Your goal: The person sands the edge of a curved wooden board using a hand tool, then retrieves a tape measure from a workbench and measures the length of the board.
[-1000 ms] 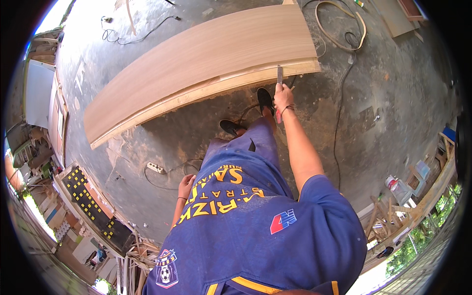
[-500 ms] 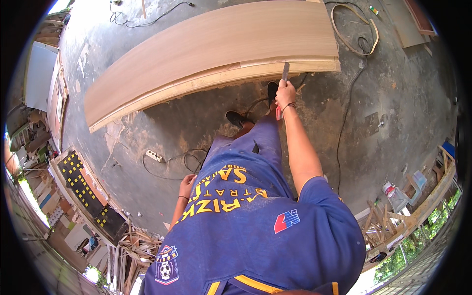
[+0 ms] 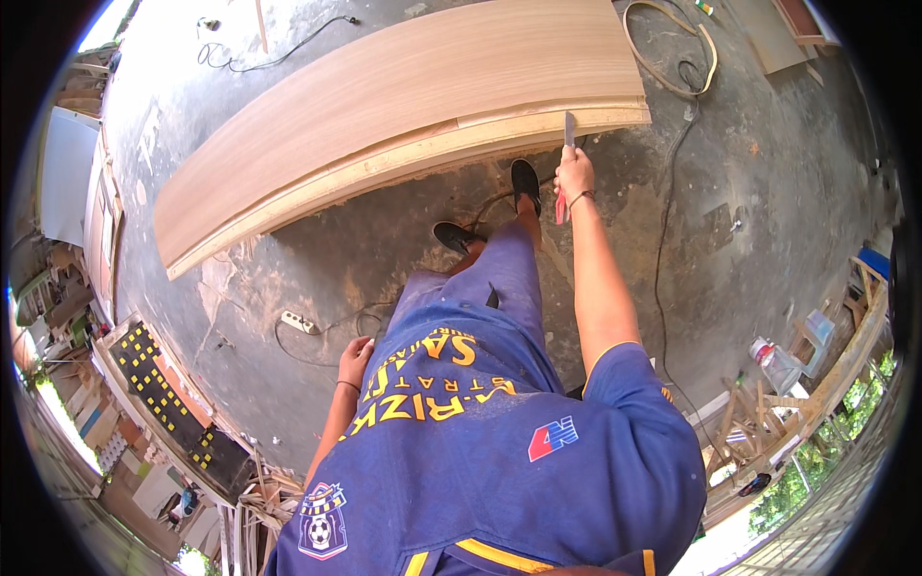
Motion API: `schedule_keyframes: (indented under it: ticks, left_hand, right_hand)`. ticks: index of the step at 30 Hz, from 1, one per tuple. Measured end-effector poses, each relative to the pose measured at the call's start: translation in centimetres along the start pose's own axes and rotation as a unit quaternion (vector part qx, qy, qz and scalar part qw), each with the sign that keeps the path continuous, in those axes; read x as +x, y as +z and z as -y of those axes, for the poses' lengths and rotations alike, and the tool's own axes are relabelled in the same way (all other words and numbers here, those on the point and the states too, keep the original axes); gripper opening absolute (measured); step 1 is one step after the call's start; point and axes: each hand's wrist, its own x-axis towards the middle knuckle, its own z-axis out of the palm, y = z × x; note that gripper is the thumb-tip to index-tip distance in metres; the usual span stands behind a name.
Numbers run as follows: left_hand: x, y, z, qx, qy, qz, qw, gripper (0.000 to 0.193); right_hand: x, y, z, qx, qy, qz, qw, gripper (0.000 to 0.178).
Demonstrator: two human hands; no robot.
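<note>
My right hand is closed around a red-handled tool with a flat grey blade; part of its red end shows below my fist. The blade points away from me, its tip over the front edge of a long wood-faced panel. Pale timber strips run along that near edge. Whether the blade touches the wood I cannot tell. My left hand hangs beside my left thigh, loosely open, with nothing seen in it.
On the grey concrete floor lie a white power strip, a dark cable and a pale curled band. Scrap wood is piled at lower left. A yellow-dotted black panel stands left; a clear container sits right.
My right hand has shifted slightly right along the panel's edge with the tool, the blade staying near the timber strips. The view has moved a little; my left hand still hangs.
</note>
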Motion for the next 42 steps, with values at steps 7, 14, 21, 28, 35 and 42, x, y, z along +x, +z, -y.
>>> schedule_keyframes:
  ticks: [7, 14, 21, 28, 35, 42]
  left_hand:
    - [1.2, -1.3, -7.3, 0.005, 0.078, -0.013, 0.997, 0.032]
    - [4.2, -0.7, -26.0, 0.040, 0.303, -0.022, 0.952, 0.018]
    - [11.1, 7.2, -42.7, 0.186, 0.511, 0.065, 0.837, 0.028]
    - [20.8, 20.3, -49.3, 0.493, 0.496, 0.131, 0.703, 0.027]
    - [21.6, 19.1, -50.1, 0.458, 0.477, 0.183, 0.728, 0.029]
    - [21.0, 18.3, -50.4, 0.451, 0.502, 0.188, 0.713, 0.030]
  right_hand:
    - [-0.5, 3.1, -0.5, -0.123, -0.048, 0.041, 0.990, 0.036]
    - [-2.2, 6.8, -2.0, -0.118, -0.090, 0.002, 0.989, 0.034]
    - [-2.0, 4.9, -1.0, -0.225, -0.135, -0.012, 0.965, 0.034]
    - [-5.1, 7.0, 1.3, -0.245, -0.068, -0.037, 0.966, 0.030]
    - [-2.3, 6.5, -0.8, -0.146, -0.089, -0.046, 0.984, 0.039]
    - [-4.1, 8.5, 0.9, -0.164, -0.045, -0.042, 0.985, 0.040]
